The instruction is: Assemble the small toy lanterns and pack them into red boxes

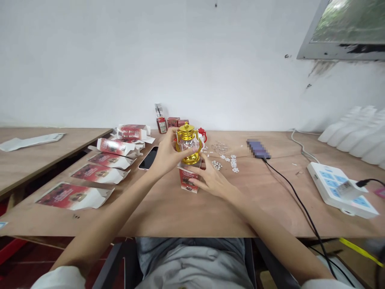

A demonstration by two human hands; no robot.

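Within left hand, gold lantern

The lantern, gold at cap and base with a clear middle, stands upright between the thumb and fingers of the left hand, its base right over the top of the box. The box, red with printed pictures and pale edges, stands upright below the left hand, against the fingers of the right hand.
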